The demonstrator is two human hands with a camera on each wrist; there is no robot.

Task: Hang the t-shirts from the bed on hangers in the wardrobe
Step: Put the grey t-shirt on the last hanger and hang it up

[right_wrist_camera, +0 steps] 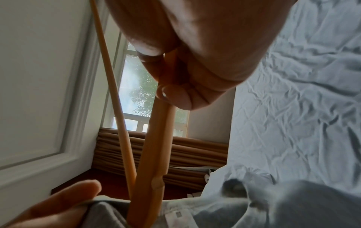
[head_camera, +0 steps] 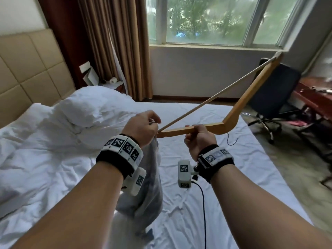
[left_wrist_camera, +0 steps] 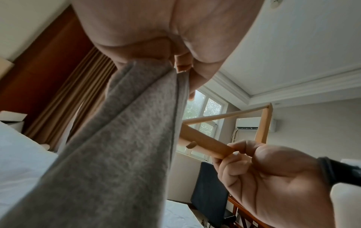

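A wooden hanger is held level over the bed, one arm pointing left and the other rising toward the window. My right hand grips its near arm from below. A grey t-shirt hangs down from my left hand, which pinches its upper edge right at the hanger's left tip. In the right wrist view that tip pokes into the shirt's opening, by a white label. The hanger's hook is hidden.
The white bed sheet lies below, with a bunched duvet to the left. A black office chair and a reddish desk stand at the right. Brown curtains and a window are behind. No wardrobe is in view.
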